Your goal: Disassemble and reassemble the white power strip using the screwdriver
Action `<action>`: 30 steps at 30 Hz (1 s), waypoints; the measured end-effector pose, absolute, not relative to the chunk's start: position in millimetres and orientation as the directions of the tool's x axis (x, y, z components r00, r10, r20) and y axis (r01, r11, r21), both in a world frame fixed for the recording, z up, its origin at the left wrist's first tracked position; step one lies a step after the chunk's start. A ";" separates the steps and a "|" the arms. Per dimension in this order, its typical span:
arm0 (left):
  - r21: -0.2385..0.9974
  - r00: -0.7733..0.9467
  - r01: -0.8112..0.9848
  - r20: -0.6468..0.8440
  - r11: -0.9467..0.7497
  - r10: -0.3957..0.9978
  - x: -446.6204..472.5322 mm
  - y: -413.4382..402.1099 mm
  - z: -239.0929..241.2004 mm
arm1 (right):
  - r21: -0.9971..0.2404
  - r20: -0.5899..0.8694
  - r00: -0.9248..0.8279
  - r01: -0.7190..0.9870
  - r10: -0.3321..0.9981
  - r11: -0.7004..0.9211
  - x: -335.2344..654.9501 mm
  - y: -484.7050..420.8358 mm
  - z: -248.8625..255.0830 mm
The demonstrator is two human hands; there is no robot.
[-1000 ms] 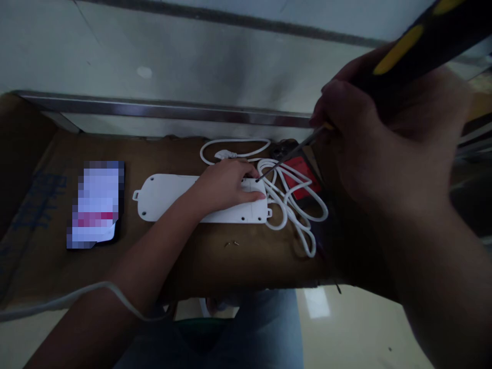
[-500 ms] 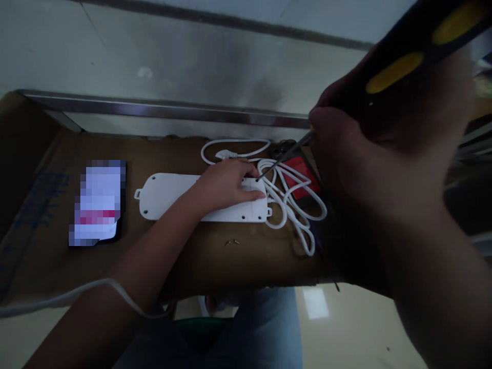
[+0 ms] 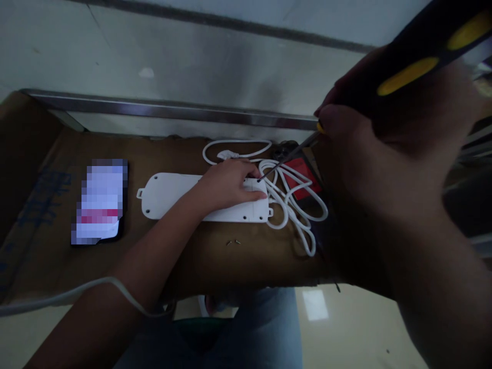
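A white power strip (image 3: 172, 195) lies with its screw-holed back face up on brown cardboard. Across its right half rests my left hand (image 3: 230, 184), fingers curled over the far edge and thumb on the face, gripping it. My right hand (image 3: 357, 138) is wrapped round the black and yellow handle of a screwdriver (image 3: 294, 152). The shaft slants down to the left, and its tip is at the hole in the strip's far right corner. Two small screws (image 3: 237, 242) lie on the cardboard just in front of the strip. Whether a screw sits under the tip is too small to tell.
The strip's white cord (image 3: 321, 207) is coiled at the right, with its plug (image 3: 227, 155) behind my left hand. A red item (image 3: 302, 177) lies under the coils. A phone (image 3: 100, 202) with a lit screen is at the left. Behind the cardboard (image 3: 154, 151) runs a metal-trimmed wall (image 3: 172, 110).
The view has shifted slightly. My right hand and the screwdriver handle sit a little farther right, while the tip stays at the same corner hole. My left hand keeps its place on the strip.
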State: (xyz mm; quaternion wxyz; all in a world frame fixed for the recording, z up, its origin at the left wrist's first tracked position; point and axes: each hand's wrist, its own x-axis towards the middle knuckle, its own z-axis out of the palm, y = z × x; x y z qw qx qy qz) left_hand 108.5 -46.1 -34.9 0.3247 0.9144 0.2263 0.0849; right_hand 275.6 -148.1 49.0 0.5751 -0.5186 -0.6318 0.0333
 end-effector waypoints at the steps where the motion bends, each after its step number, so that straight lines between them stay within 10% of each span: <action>1: 0.633 0.884 0.354 0.013 -0.688 0.467 108.5 -46.0 -35.1 | -0.642 0.690 0.199 0.614 0.696 0.460 275.1 -148.8 49.4; 30: 0.603 0.879 0.385 -0.008 -0.699 0.477 109.4 -47.1 -33.0 | -0.595 0.702 0.160 0.668 0.694 0.447 277.4 -150.6 48.6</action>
